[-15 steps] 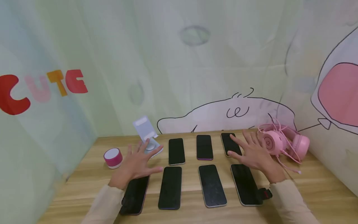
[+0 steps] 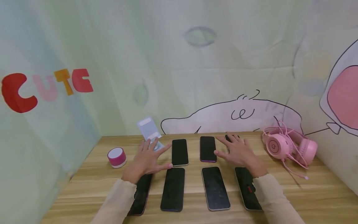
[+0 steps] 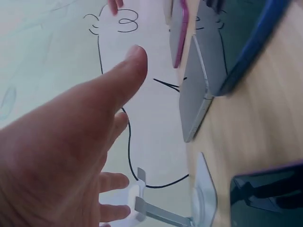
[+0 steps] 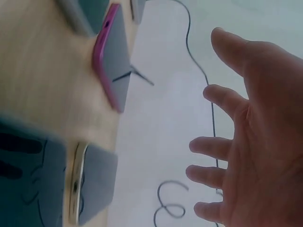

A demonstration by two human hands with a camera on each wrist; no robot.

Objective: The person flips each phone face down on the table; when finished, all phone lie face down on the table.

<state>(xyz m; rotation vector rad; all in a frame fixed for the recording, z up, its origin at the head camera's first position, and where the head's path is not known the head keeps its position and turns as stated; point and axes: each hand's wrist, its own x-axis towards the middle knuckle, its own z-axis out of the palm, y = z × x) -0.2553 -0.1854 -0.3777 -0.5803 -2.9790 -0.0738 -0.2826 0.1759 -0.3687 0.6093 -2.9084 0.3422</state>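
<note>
A pale green cloth backdrop, lettered "CUTE" at the left of the frame, rises behind a light wood-grain table. Over the tabletop, left of centre, hovers the left hand, palm down, fingers and thumb spread wide, holding nothing; right of centre the right hand is likewise splayed and holds nothing. Pink over-ear headphones with a pink cable lie at the right of the table. Seven flat, dark-screened rectangular smartphones lie in two rows: four across the bottom centre, the outer two partly hidden by the arms, and three above them, the rightmost mostly beneath the right hand. A pale blue folding stand stands just beyond the left hand's fingers, and a magenta-and-white squat cylinder sits left of that hand.
</note>
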